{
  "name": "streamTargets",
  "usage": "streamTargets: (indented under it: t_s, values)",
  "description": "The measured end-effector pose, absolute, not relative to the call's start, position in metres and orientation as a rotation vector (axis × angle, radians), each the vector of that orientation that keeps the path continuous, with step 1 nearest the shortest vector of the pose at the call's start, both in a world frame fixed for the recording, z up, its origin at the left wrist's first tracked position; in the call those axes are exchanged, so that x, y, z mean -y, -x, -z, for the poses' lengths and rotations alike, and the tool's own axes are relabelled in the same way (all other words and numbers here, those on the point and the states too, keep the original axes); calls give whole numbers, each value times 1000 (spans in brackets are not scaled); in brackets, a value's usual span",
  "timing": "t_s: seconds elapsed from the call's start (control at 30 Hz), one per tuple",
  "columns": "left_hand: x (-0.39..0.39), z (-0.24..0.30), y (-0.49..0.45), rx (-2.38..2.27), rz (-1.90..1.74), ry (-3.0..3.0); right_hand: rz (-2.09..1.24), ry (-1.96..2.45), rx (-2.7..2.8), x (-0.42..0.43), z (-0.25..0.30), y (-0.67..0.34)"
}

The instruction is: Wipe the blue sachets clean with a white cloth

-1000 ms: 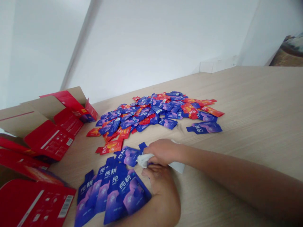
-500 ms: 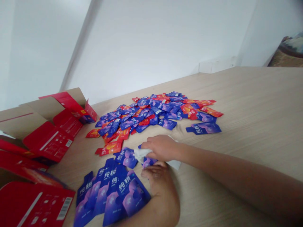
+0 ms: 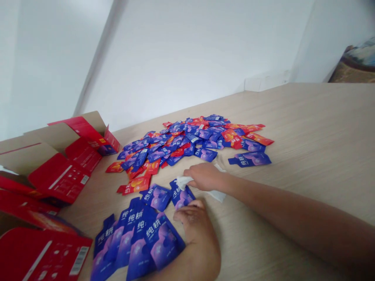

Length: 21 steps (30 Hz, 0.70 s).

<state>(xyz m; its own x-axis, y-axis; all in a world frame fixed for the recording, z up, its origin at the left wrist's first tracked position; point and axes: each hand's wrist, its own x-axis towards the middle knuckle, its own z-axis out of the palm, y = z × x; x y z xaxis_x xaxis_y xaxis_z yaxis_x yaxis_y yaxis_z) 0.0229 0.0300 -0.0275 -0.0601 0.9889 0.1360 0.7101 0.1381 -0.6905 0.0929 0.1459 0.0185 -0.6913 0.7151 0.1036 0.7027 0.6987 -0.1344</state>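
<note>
A blue printed sachet (image 3: 179, 197) lies with its lower end at the left hand's (image 3: 193, 216) fingertips and its necked end just under the right hand's (image 3: 204, 177) fingers. The left fingers are bent over its bottom edge; I cannot tell whether they pinch it or only press it. The right fingers are closed around a crumpled white tissue (image 3: 183, 182), which overlaps the sachet near the neck. The step in hand appears to be wiping this sachet; the next move, I judge, calls for the left fingers to steady the lower end as the tissue passes over the printed face.

Just left of the left fingers is a second blue sachet (image 3: 157, 197); nearer the wearer, a fan of overlapping blue sachets (image 3: 158, 238). Beyond the right fingers spreads a heap of blue and red sachets (image 3: 175, 145), with a lone blue sachet (image 3: 254, 159) to its right. Open red cartons (image 3: 63, 179) stand well left of both hands. The pale wood-grain counter (image 3: 310, 156) meets a white wall (image 3: 205, 50) beyond everything.
</note>
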Motion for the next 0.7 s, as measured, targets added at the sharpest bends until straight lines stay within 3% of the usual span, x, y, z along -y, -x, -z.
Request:
streamTargets:
  t_s: [0.2, 0.5, 0.7]
  values:
    - [-31, 21, -27, 1926, -626, 1652, -191, 877, 2813, -128, -22, -81]
    - [-28, 15, -29, 1958, -632, 1654, -158, 1146, 2795, -148, -12, -92]
    - [-30, 18, -28, 1995, -554, 1675, -133, 967, 2774, -133, -23, -87]
